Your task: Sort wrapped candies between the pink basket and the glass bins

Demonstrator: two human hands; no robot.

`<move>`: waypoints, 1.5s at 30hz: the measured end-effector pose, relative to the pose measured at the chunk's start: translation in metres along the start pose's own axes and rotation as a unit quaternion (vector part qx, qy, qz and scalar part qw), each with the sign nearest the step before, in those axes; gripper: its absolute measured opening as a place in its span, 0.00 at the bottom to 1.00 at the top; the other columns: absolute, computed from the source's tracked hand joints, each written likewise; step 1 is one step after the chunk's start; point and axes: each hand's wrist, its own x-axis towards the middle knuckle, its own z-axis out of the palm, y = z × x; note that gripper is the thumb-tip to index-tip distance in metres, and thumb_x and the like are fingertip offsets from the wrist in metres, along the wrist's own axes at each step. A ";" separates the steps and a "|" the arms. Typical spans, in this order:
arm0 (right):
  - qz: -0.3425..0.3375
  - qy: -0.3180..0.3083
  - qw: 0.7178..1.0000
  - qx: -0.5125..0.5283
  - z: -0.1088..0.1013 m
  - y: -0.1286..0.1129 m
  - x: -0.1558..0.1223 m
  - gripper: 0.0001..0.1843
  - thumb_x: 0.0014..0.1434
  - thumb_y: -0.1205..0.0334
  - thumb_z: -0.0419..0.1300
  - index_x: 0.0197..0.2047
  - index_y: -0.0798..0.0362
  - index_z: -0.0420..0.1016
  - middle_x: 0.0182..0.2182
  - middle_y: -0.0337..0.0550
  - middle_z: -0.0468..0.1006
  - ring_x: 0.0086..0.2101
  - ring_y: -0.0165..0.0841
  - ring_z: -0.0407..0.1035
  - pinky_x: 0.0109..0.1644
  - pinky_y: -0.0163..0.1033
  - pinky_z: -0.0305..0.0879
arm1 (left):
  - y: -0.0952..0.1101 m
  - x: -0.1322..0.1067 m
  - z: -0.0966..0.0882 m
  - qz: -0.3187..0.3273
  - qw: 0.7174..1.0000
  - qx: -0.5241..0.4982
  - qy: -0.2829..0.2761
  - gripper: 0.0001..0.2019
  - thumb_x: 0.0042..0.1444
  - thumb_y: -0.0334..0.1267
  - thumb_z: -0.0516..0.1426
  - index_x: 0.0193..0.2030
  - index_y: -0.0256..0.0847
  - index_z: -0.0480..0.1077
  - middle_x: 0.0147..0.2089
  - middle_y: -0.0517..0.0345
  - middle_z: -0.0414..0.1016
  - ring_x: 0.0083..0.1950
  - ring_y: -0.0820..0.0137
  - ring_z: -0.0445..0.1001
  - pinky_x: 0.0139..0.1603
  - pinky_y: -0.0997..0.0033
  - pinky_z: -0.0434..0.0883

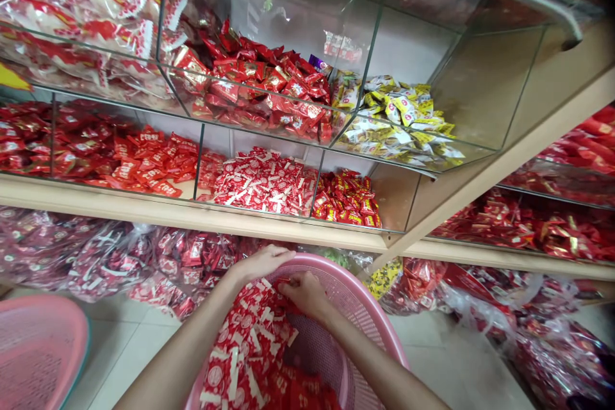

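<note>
Small red-and-white wrapped candies lie in a round pink perforated-plastic basket, just nearer than the left hand, loosely bent at the rim, and half-closed right hand, holds unclear, apparently picking through, which calls for careful pinching.

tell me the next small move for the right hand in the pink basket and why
Probably gather a few red-and-white candies with the right hand: it is curled inside the pink basket beside their heap, while the left hand is at the far rim.
</note>
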 end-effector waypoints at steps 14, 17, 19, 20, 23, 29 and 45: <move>-0.003 -0.007 0.996 0.094 -0.002 0.014 -0.001 0.15 0.50 0.55 0.56 0.18 0.55 0.67 0.15 0.32 0.63 0.19 0.25 0.55 0.23 0.31 0.49 | 0.003 -0.002 -0.001 -0.027 0.999 -0.021 0.029 0.27 0.53 0.58 0.47 0.42 0.39 0.75 0.43 0.56 0.77 0.46 0.63 0.68 0.49 0.71 0.61; -0.024 -0.024 0.986 0.162 -0.012 0.017 -0.003 0.14 0.51 0.53 0.55 0.22 0.55 0.67 0.18 0.33 0.65 0.20 0.25 0.55 0.24 0.31 0.50 | 0.002 -0.001 0.000 -0.030 0.999 -0.026 0.022 0.27 0.53 0.58 0.47 0.43 0.39 0.74 0.42 0.57 0.77 0.45 0.64 0.68 0.47 0.71 0.62; -0.033 -0.016 0.986 0.163 -0.020 0.020 -0.006 0.15 0.52 0.53 0.55 0.21 0.54 0.65 0.17 0.32 0.63 0.20 0.25 0.54 0.23 0.32 0.49 | 0.002 0.000 0.000 -0.027 0.999 -0.025 0.009 0.27 0.54 0.57 0.46 0.42 0.38 0.74 0.40 0.57 0.77 0.42 0.65 0.69 0.46 0.70 0.62; -0.035 -0.007 0.988 0.150 -0.023 0.023 -0.007 0.14 0.52 0.54 0.55 0.21 0.54 0.64 0.17 0.32 0.62 0.20 0.25 0.53 0.23 0.32 0.49 | 0.001 0.001 0.000 -0.024 0.999 -0.021 0.003 0.27 0.55 0.57 0.45 0.42 0.38 0.74 0.39 0.57 0.76 0.41 0.65 0.69 0.45 0.70 0.62; -0.033 0.012 0.994 0.104 -0.029 0.030 -0.010 0.11 0.50 0.57 0.56 0.21 0.53 0.62 0.17 0.32 0.61 0.20 0.25 0.54 0.23 0.32 0.49 | -0.003 0.003 0.000 -0.021 1.000 -0.010 0.001 0.27 0.55 0.56 0.44 0.39 0.37 0.74 0.37 0.58 0.76 0.38 0.66 0.69 0.42 0.71 0.63; -0.028 -0.014 0.995 0.090 -0.020 0.031 -0.009 0.08 0.51 0.59 0.56 0.25 0.54 0.66 0.19 0.33 0.66 0.21 0.27 0.57 0.24 0.32 0.51 | -0.006 0.003 0.001 -0.015 1.000 -0.014 0.003 0.27 0.55 0.57 0.44 0.36 0.37 0.74 0.35 0.59 0.75 0.37 0.67 0.68 0.39 0.72 0.62; -0.054 0.001 0.959 -0.277 -0.026 0.008 -0.017 0.14 0.62 0.60 0.46 0.47 0.54 0.66 0.34 0.47 0.77 0.33 0.38 0.73 0.30 0.36 0.60 | -0.009 0.009 0.001 -0.019 1.000 0.000 0.009 0.27 0.56 0.57 0.43 0.34 0.36 0.74 0.34 0.59 0.75 0.37 0.68 0.67 0.40 0.72 0.63</move>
